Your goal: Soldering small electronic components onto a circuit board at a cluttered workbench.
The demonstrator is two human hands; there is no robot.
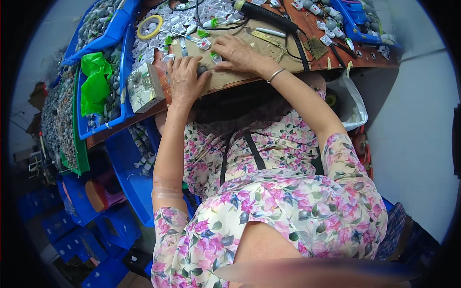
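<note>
My left hand (pixel 185 79) rests at the table's near edge, fingers bent, with a small grey rounded part (pixel 201 70) between its thumb and fingers. Just to the right, my right hand (pixel 238 55) reaches in over the brown work board (pixel 259 62). Its curled fingers and thumb close round a small white and green plastic part (pixel 215 57), partly covered by the hand. Beyond both hands lies a white piece with a red spot (pixel 204 44), at the end of a thin rod.
Many white plastic pieces (pixel 177 21) are heaped at the back, beside a yellow tape roll (pixel 150 27). A black-handled tool with a cord (pixel 266 17) lies at the back right. A small box (pixel 144 89) and a blue bin (pixel 126 72) of grey parts stand left; a white bag (pixel 355 103) hangs right.
</note>
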